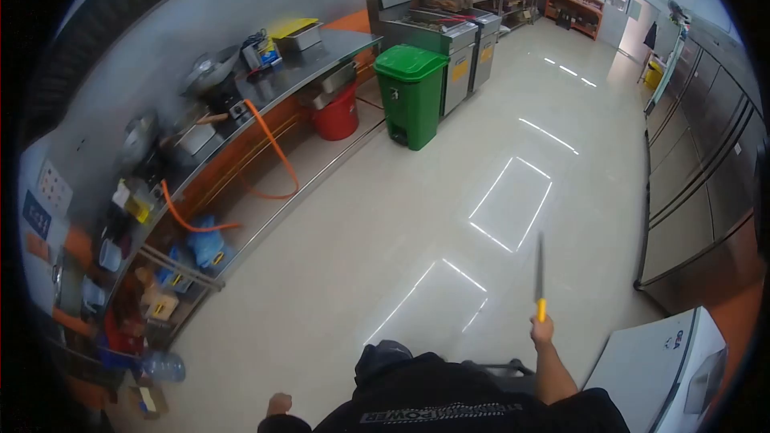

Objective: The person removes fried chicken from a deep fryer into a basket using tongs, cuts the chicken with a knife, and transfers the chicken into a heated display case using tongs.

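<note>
My right hand [543, 329] is closed around the yellow handle of a long knife [541, 269]. Its thin blade points up and away from me, over the floor. Low in the head view, my left hand [280, 403] hangs at my left side with its fingers curled in, and I see nothing in it. The black shirt [449, 413] I wear fills the bottom middle. To the right of my right arm stands a white, chest-like appliance [650, 365].
A steel counter [321, 52] with pans and burners runs along the left wall. Orange hoses [273, 144] hang from it. Beyond are a green bin [413, 100], a red bucket [335, 116] and fryers [457, 64]. Steel cabinets [702, 168] line the right. A water bottle [163, 366] lies lower left.
</note>
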Available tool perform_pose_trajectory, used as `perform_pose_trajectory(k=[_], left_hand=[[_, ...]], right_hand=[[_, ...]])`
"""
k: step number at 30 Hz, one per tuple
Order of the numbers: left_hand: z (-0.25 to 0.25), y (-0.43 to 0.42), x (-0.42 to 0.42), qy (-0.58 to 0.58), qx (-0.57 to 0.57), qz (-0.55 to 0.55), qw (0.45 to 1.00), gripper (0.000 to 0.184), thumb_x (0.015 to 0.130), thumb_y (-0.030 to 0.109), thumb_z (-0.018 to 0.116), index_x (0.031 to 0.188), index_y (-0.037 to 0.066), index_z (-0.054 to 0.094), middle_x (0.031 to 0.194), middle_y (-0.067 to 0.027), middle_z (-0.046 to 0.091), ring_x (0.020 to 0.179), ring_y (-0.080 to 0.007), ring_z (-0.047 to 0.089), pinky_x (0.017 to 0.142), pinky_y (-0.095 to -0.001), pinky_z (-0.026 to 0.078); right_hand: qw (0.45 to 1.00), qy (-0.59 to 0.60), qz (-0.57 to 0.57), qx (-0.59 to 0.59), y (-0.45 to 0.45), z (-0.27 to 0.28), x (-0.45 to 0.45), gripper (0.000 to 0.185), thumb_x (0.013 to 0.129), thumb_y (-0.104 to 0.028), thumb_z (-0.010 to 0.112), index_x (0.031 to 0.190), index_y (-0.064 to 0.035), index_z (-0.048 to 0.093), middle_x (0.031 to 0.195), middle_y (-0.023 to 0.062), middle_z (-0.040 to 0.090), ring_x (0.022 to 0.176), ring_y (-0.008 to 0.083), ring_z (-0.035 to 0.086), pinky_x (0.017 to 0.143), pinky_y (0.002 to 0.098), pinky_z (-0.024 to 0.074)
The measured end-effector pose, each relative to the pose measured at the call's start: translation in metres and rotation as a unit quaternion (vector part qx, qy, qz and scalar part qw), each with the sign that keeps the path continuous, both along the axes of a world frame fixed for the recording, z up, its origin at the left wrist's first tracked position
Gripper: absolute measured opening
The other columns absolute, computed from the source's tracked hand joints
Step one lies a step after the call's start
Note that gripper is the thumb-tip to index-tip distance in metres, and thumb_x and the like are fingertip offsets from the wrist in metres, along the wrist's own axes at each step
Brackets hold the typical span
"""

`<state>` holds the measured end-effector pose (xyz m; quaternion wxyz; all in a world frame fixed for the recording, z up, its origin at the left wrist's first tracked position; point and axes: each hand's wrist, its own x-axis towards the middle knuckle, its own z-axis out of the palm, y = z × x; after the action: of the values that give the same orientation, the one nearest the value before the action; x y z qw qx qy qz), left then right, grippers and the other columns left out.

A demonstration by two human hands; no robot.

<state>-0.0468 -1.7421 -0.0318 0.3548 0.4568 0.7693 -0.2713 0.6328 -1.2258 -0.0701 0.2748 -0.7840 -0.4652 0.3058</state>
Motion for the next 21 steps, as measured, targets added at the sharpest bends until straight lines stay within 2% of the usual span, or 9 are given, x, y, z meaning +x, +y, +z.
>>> perform_pose_trajectory(k=[1,2,4,5,6,11,15,17,21], left_hand=[[-0.02,0.021,0.0,-0.053,-0.033,0.194,0.979,0.028,0.093,0.02,0.052,0.109,0.0,0.063,0.101,-0.0183,0.065,0.089,-0.0275,0.065,0.079,-0.0381,0.052],[-0.031,0.032,0.006,-0.135,0.14,0.205,0.959,0.031,0.093,0.024,0.051,0.111,0.001,0.062,0.105,-0.0171,0.065,0.091,-0.0289,0.064,0.08,-0.0388,0.052],[-0.052,0.056,0.017,-0.342,0.42,0.131,0.83,0.036,0.094,0.031,0.051,0.115,0.003,0.06,0.112,-0.0147,0.064,0.094,-0.0316,0.063,0.084,-0.0402,0.05],[-0.07,0.106,0.031,-0.238,0.135,0.276,0.921,0.036,0.094,0.031,0.05,0.114,0.004,0.061,0.112,-0.0146,0.064,0.095,-0.0316,0.063,0.084,-0.0407,0.05],[-0.083,0.156,0.032,-0.225,0.058,0.297,0.926,0.035,0.093,0.03,0.05,0.113,0.005,0.061,0.111,-0.0145,0.064,0.096,-0.0316,0.062,0.085,-0.0412,0.049],[-0.099,0.401,-0.043,-0.245,0.021,0.158,0.956,0.031,0.093,0.03,0.048,0.109,0.01,0.064,0.109,-0.0138,0.064,0.1,-0.0317,0.061,0.088,-0.0437,0.048],[-0.056,0.636,-0.157,-0.126,0.136,-0.124,0.975,0.028,0.092,0.031,0.048,0.106,0.015,0.066,0.109,-0.0143,0.064,0.103,-0.0328,0.059,0.092,-0.0452,0.046],[-0.034,0.768,-0.205,-0.063,0.217,-0.045,0.973,0.027,0.091,0.029,0.049,0.102,0.013,0.067,0.107,-0.0122,0.065,0.102,-0.0323,0.059,0.09,-0.0466,0.047],[0.022,1.003,-0.223,-0.167,0.385,0.142,0.896,0.032,0.088,0.029,0.049,0.105,0.008,0.066,0.101,-0.0159,0.067,0.097,-0.0327,0.062,0.087,-0.0439,0.047]], right_hand=[[0.996,0.076,0.019,-0.053,0.041,0.028,-0.036,0.025,0.075,-0.016,0.068,0.095,-0.0024,0.062,0.069,0.0093,0.061,0.06,0.0218,0.059,0.056,0.0371,0.0482],[0.99,0.113,0.04,-0.074,0.075,0.053,-0.068,0.023,0.076,-0.017,0.067,0.093,-0.0024,0.062,0.066,0.0074,0.058,0.055,0.019,0.057,0.051,0.0346,0.0461],[0.979,0.154,0.081,-0.105,0.129,0.069,-0.112,0.02,0.078,-0.018,0.067,0.09,-0.0025,0.062,0.062,0.0044,0.055,0.049,0.0151,0.053,0.045,0.0313,0.0427],[0.975,0.159,0.1,-0.115,0.157,0.069,-0.129,0.019,0.079,-0.018,0.067,0.089,-0.0026,0.062,0.061,0.0034,0.054,0.047,0.0142,0.051,0.043,0.0304,0.0414],[0.972,0.165,0.117,-0.123,0.185,0.068,-0.14,0.019,0.08,-0.019,0.067,0.088,-0.0027,0.062,0.061,0.0023,0.052,0.046,0.0132,0.05,0.042,0.0295,0.0402],[0.965,0.089,0.077,-0.236,0.248,0.046,-0.15,0.022,0.078,-0.021,0.071,0.083,-0.0004,0.065,0.062,0.0052,0.058,0.048,0.0153,0.054,0.044,0.0317,0.0449],[0.939,-0.007,-0.003,-0.345,0.25,-0.035,-0.096,0.027,0.077,-0.022,0.072,0.085,0.003,0.065,0.069,0.0098,0.065,0.059,0.0179,0.063,0.05,0.0355,0.0505],[0.922,0.01,-0.084,-0.377,0.246,-0.049,-0.083,0.028,0.077,-0.021,0.071,0.088,0.0042,0.065,0.074,0.0121,0.067,0.065,0.019,0.066,0.054,0.0357,0.0524],[0.901,-0.001,-0.142,-0.411,0.271,0.048,-0.134,0.028,0.076,-0.021,0.069,0.088,0.0041,0.067,0.078,0.0135,0.068,0.071,0.0219,0.069,0.057,0.0348,0.0528]])
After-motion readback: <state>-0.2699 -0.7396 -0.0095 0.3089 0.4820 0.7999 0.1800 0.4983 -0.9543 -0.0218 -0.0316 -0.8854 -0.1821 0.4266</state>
